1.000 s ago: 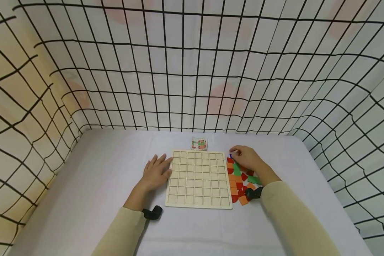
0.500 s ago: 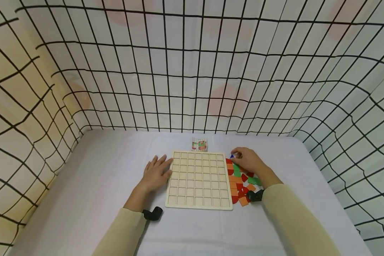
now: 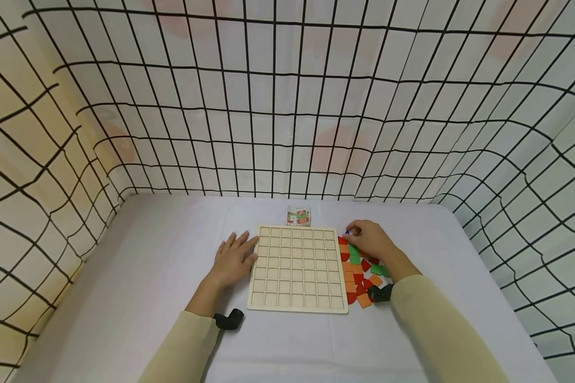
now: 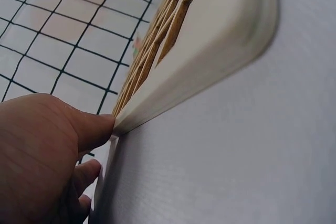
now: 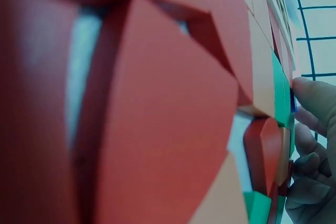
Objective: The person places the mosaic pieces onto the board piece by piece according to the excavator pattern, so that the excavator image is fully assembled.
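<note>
My left hand (image 3: 232,259) lies on the table with fingers spread, and its thumb touches the left edge of the wooden grid board (image 3: 298,268). The left wrist view shows that thumb against the rim of the board (image 4: 210,61). Beyond the board's upper right corner, my right hand (image 3: 371,239) pinches a small blue piece (image 3: 347,232) between thumb and fingers, low over the loose pieces. Most of this blue piece (image 5: 293,100) is hidden in the right wrist view. Red, orange and green pieces (image 3: 356,276) lie along the board's right side, partly beneath the right wrist.
A small card with a coloured pattern (image 3: 298,216) sits behind the board. Black wire mesh (image 3: 268,127) encloses the back and sides of the white table (image 3: 287,346). Black wrist cameras are strapped near both sleeves.
The right hand's fingers have closed on the blue piece, and the hand has shifted slightly right since a second ago. The left hand and board have stayed in place.
</note>
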{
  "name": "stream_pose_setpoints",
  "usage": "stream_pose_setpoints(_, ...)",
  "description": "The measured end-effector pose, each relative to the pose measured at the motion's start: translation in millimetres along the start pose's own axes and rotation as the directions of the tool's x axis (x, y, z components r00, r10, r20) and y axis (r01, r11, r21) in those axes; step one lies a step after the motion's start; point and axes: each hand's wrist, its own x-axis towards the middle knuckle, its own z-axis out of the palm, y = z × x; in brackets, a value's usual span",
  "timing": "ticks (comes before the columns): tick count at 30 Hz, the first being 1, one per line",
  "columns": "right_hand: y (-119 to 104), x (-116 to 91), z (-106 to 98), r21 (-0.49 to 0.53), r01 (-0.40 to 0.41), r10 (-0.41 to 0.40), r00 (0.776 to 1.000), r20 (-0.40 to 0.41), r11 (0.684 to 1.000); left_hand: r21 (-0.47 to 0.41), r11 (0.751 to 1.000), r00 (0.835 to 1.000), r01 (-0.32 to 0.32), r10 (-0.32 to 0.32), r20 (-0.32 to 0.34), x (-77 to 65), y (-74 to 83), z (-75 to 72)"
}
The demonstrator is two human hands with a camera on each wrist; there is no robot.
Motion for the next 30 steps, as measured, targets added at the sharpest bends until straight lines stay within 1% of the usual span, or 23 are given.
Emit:
stream_pose_setpoints(5,0,2,1,-0.012,-0.003,0.003,1.0,-0.018,1.0,0.001,1.0,1.0,0.001,-0.001,0.001,0.5,1.0,-0.5)
stream_pose_setpoints(12,1,-1,0,-0.02,0.043,-0.043,0.999,-0.006,0.999,0.008,1.0,1.0,0.004,-0.005,0.008,0.4,1.3,-1.4)
stream_pose_setpoints(16,4,0,0,-0.048,0.062,-0.062,0.998,0.003,0.997,0.01,1.0,1.0,0.002,-0.002,0.004,0.2,0.7,-1.7)
stream_pose_setpoints(21,3,-3,0,-0.082,0.065,-0.066,0.998,-0.002,0.994,0.017,1.0,1.0,0.003,-0.003,0.003,-0.1,-0.4,-0.4)
stream_pose_setpoints(28,-10,-23,4,0.02,0.101,-0.101,0.995,0.014,0.995,0.013,1.0,1.0,-0.004,0.004,-0.02,-1.6,1.2,-0.1)
stream_pose_setpoints(30,-13,-30,8,0.041,0.109,-0.11,0.994,0.022,0.993,0.009,1.0,1.0,0.0,0.0,-0.013,-1.9,1.8,-0.7)
